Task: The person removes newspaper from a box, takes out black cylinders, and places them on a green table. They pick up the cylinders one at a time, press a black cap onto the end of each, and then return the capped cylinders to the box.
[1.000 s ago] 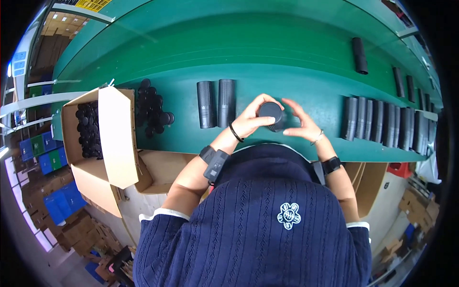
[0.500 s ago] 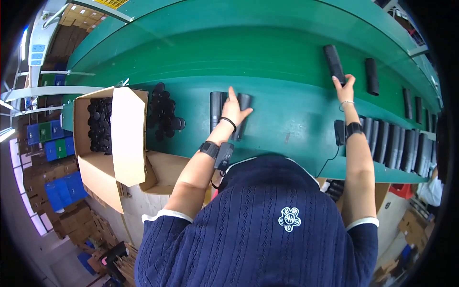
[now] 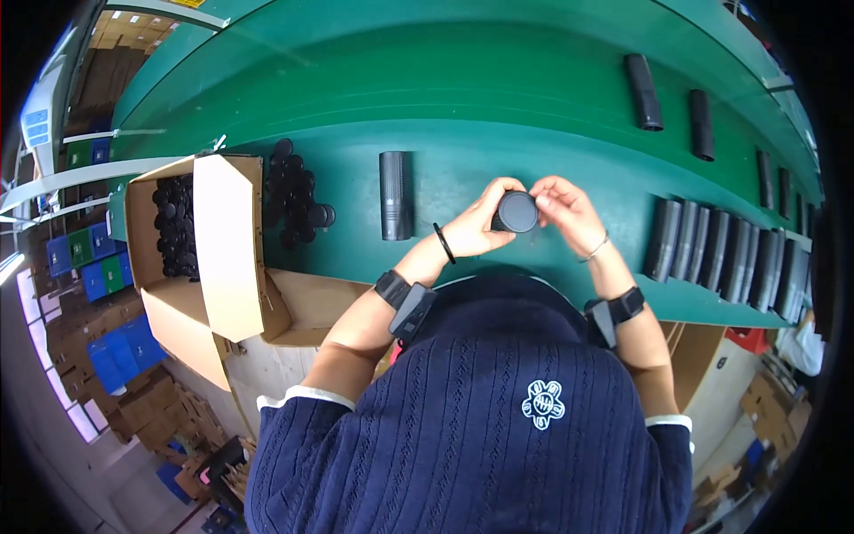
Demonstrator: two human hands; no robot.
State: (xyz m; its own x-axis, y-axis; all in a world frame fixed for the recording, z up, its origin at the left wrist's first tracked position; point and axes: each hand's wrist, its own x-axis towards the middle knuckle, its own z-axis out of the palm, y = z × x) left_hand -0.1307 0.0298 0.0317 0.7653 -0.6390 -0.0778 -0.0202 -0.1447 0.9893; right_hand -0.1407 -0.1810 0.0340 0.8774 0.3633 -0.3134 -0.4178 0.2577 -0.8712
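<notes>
A black tube (image 3: pixel 516 213) is held end-on above the green table in front of me, its round black cap facing up. My left hand (image 3: pixel 476 228) is closed around its side, thumb below and fingers above. At the cap's right edge, the curled fingertips of my right hand (image 3: pixel 571 218) pinch at the rim; I cannot tell how firmly they grip. A second ribbed black tube (image 3: pixel 396 196) lies on the table to the left of my hands. Farther left is a loose pile of round black caps (image 3: pixel 294 191).
An open cardboard box (image 3: pixel 233 249) of black caps stands at the left. Several black tubes (image 3: pixel 734 258) lie in a row at the right. On the green conveyor belt (image 3: pixel 427 84) beyond, more tubes (image 3: pixel 642 92) are spaced out.
My right hand has let go of a tube on the belt and come back to the middle. My left hand has picked up one of two tubes and moved right with it. The belt tubes have shifted.
</notes>
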